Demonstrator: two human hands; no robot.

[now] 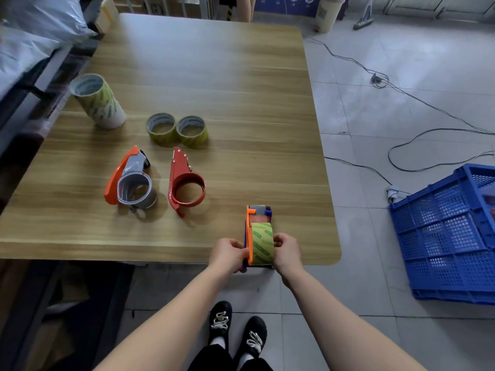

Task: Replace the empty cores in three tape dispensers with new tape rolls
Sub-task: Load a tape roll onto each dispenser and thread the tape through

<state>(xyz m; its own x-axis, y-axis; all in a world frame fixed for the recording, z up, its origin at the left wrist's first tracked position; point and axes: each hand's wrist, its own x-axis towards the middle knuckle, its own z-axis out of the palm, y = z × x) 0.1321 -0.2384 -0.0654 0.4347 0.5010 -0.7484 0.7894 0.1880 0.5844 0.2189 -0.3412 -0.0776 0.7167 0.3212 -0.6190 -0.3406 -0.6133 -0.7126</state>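
At the table's near edge I hold an orange and purple tape dispenser (254,215) with a yellow-green tape roll (262,243) seated in it. My left hand (230,254) grips its orange left side; my right hand (286,251) presses on the roll's right side. Further left lie a red metal dispenser (184,180) with an empty ring and an orange and grey dispenser (128,180) with a grey core. Behind them two tape rolls (177,129) stand side by side. A wrapped stack of rolls (97,101) stands tilted at the left.
The wooden table (214,76) ends just right of my hands. A blue plastic crate (452,234) sits on the tiled floor at the right, with cables (401,92) trailing across the floor. Shelving with plastic bags (29,36) borders the left side.
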